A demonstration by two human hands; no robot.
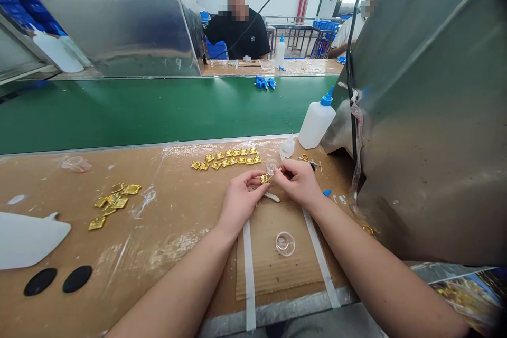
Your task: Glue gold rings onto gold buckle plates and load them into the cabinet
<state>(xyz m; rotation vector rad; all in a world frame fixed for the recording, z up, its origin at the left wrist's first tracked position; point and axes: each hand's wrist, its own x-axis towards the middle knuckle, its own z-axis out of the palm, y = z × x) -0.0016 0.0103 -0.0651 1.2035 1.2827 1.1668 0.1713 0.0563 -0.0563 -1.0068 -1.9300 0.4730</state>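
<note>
My left hand (242,196) pinches a small gold piece (265,179) between thumb and fingers. My right hand (297,180) is closed on a thin pointed tool (274,173), its tip close to the gold piece. Just behind the hands is a small clear cup (272,166). Several gold pieces (228,162) lie in two rows beyond my left hand. Another clear cup (285,243) rests on a cardboard sheet (273,274) between my forearms. A white strip (272,197) lies below the fingers.
Loose gold pieces (113,203) and two black ovals (77,279) lie at left. A white bottle (317,124) and small dropper bottle (287,147) stand behind my right hand. Blue parts (264,83) sit on the green belt (158,111). A metal panel (428,116) rises at right; a person (241,34) sits opposite.
</note>
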